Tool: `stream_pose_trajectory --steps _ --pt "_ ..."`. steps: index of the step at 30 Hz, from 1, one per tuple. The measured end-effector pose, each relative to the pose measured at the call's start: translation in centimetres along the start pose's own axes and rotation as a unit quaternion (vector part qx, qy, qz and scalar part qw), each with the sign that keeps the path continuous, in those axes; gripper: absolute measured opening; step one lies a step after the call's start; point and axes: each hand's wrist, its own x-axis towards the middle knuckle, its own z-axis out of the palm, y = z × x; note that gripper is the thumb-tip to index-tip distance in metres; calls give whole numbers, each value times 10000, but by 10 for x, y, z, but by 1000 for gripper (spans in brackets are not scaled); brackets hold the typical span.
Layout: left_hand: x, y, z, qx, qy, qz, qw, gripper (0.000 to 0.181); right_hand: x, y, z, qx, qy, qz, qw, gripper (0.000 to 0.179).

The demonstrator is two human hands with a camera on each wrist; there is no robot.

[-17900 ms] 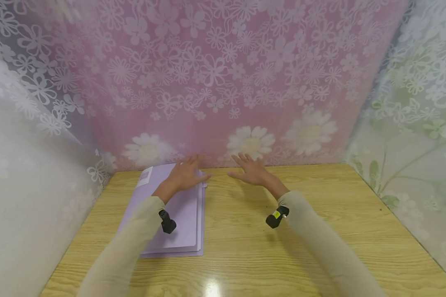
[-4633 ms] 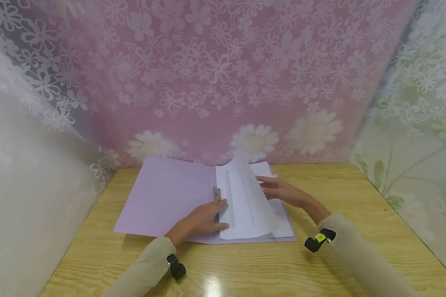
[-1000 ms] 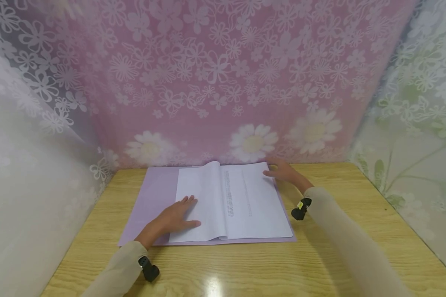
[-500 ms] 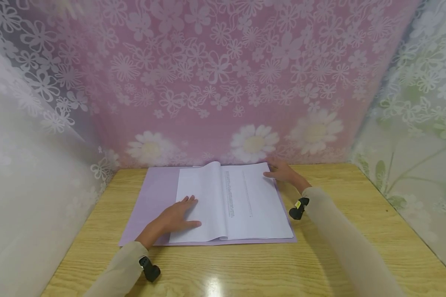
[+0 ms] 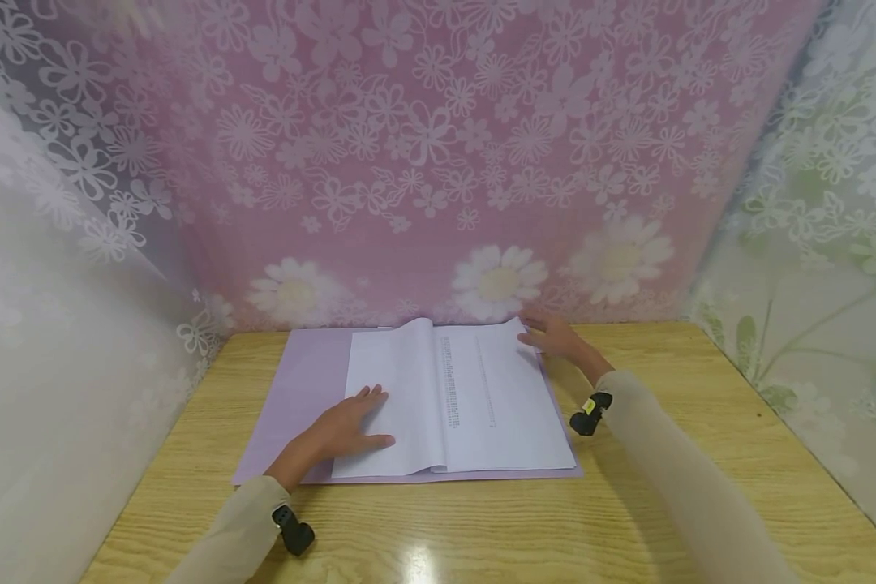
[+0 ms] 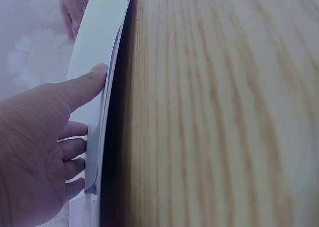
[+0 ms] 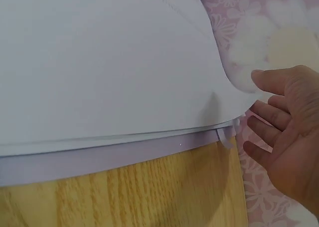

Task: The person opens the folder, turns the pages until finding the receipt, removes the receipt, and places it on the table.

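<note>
Left hand (image 5: 345, 427): fingers spread, laid upon left page (image 5: 401, 365). Right hand (image 5: 553, 335): held wide, thumb apart from fingers; far corner of right page (image 5: 518, 405) curled up at fingertips. Lilac folder (image 5: 299, 381): opened beneath the pages, far edge set near floral backdrop (image 5: 409, 243). Wooden table (image 5: 496, 527): exposed along folder's near and side edges.

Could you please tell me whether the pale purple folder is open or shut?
Open: the pale purple folder lies spread on the yellow wood-grain table, its white paper sheets exposed.
</note>
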Motion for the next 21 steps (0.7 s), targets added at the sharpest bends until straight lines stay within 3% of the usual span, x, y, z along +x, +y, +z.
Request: stream_pose_trajectory --steps 7,14,21 --pt "-1 3 -1 -78 12 -21 10000 85 -5 -6 -1 636 155 -175 9977 60" --pt "-2 6 -3 -115 3 -64 9999 85 -21 -12 -3 1715 -289 -161 9846 54" --pt "-2 5 -4 -154 -16 -47 9999 85 -43 -15 -5 1621 -779 -138 9836 56"
